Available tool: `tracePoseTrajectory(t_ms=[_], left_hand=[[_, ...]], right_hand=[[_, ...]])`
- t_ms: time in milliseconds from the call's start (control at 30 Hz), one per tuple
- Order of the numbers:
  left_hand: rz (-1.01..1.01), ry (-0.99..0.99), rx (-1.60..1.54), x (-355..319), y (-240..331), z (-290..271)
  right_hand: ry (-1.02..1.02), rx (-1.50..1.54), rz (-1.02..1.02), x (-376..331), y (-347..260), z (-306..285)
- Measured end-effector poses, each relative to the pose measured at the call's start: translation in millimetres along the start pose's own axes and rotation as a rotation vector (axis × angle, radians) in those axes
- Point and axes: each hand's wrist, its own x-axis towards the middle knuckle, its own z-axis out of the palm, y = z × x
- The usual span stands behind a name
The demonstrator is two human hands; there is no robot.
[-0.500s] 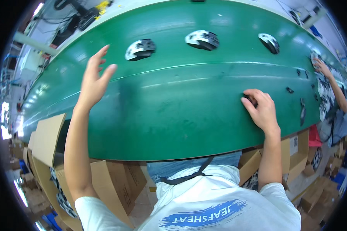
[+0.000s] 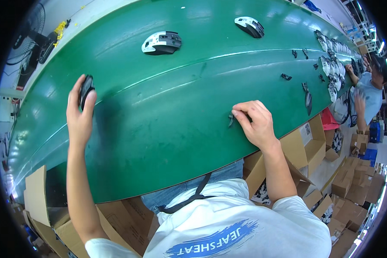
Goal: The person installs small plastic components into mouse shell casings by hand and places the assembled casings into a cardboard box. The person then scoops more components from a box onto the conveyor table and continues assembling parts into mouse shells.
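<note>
My left hand (image 2: 78, 129) is raised over the left part of the green table (image 2: 172, 124), its fingers and thumb closed on a dark computer mouse (image 2: 87, 89). On the right, my right hand (image 2: 259, 127) pinches a small dark plastic part (image 2: 231, 119) just above the tabletop; the fingers hide some of it. Two white-and-black mice lie farther back on the table: one mouse (image 2: 161, 44) left of centre, another mouse (image 2: 249, 27) beyond it to the right.
Small black parts (image 2: 286, 77) and a longer black piece (image 2: 308, 101) lie on the right. Past them are rows of white shells (image 2: 327, 66) and a co-worker (image 2: 367, 94). Open cardboard boxes (image 2: 310, 139) line the near edge; another box (image 2: 35, 195) stands at left.
My left hand, open before, has closed on the leftmost mouse and taken it off the table. My right hand still holds its small part, now more visible. The view has swung to the right.
</note>
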Motion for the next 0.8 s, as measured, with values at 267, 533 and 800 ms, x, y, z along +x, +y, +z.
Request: tracePoseTrajectory(t_ms=[267,533,800], left_hand=[[-0.276,-0.097,-0.890,-157,87,36],[-0.633,-0.159,-1.693,-184,115,78],[-0.742,-0.163,-1.698,-167,138,99]], right_hand=[[-0.025,0.009,0.027,-36,-26,2],[-0.161,-0.006,-0.090,-35,-43,12],[-0.211,0.009,-0.185,-13,-38,6]])
